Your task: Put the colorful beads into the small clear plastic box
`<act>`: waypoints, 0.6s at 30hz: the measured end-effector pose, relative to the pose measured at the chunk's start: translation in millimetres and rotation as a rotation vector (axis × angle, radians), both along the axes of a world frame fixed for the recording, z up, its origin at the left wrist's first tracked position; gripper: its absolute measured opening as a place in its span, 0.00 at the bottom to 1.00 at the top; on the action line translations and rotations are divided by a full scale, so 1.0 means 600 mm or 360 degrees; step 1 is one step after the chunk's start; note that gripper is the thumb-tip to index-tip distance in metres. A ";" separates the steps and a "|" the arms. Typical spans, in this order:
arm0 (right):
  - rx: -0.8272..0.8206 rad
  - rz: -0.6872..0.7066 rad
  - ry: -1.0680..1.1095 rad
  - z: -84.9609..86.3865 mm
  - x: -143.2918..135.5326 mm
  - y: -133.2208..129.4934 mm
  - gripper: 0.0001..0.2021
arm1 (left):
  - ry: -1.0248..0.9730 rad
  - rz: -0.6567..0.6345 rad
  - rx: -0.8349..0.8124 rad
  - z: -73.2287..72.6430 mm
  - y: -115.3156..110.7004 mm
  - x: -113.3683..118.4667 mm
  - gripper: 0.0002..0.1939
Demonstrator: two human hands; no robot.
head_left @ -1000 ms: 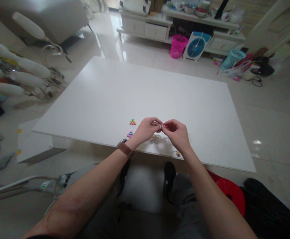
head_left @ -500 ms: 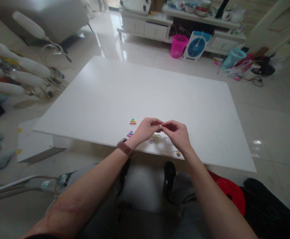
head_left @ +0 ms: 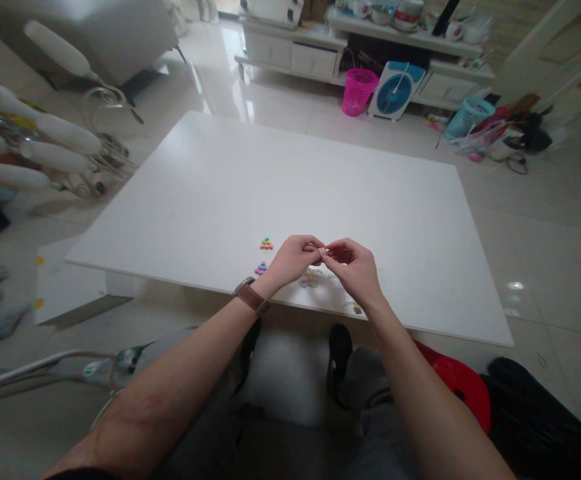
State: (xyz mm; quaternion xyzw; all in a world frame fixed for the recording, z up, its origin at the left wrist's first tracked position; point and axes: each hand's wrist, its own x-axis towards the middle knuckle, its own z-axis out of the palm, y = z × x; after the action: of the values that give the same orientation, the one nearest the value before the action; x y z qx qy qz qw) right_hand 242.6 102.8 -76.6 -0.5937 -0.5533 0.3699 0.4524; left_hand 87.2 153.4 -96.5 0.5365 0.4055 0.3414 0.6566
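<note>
Tiled living room, pink basket (head_left: 359, 92) and blue-and-white fan (head_left: 393, 91) by the low cabinet (head_left: 313, 61); white table (head_left: 290, 180) in front of the person; from where I stand, the work sits close to the near edge.

Left hand (head_left: 294, 259), watch (head_left: 252, 296) on its wrist, has thumb and fingers pinched at a small pale piece (head_left: 322, 253); right hand (head_left: 356, 268) meets it there, fingertips also pinched on the piece; exact shape and grip too small to tell; piece is up between the fingertips, above the table.

Handling, my judgement: left fingers best as the steady side, right ones making small moves; light pinch, since a hard squeeze could flip the piece out; both wrists low, so a drop lands on the table and not over the edge.

Around: pale rings (head_left: 311, 277) just below the hands; green-orange cluster (head_left: 266, 244) and purple-blue cluster (head_left: 261, 268) beside the left hand; tiny yellow-and-blue figure (head_left: 357, 309) near the right wrist, at the edge; sleeves or elbows could brush it.
</note>
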 end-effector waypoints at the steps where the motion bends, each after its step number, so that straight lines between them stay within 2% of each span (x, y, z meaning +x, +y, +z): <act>1: 0.0012 -0.0001 -0.0018 0.001 0.000 0.000 0.11 | 0.0006 0.0004 0.0002 0.000 0.000 0.000 0.02; 18: -0.0002 -0.0017 0.0086 -0.003 0.003 0.001 0.12 | -0.0043 0.0020 -0.0050 0.003 0.000 0.000 0.04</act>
State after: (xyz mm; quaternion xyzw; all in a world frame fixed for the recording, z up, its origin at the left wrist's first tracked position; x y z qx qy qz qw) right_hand 244.2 103.5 -78.6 -0.5868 -0.5374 0.3835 0.4688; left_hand 87.3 153.2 -94.8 0.5188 0.4053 0.3463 0.6683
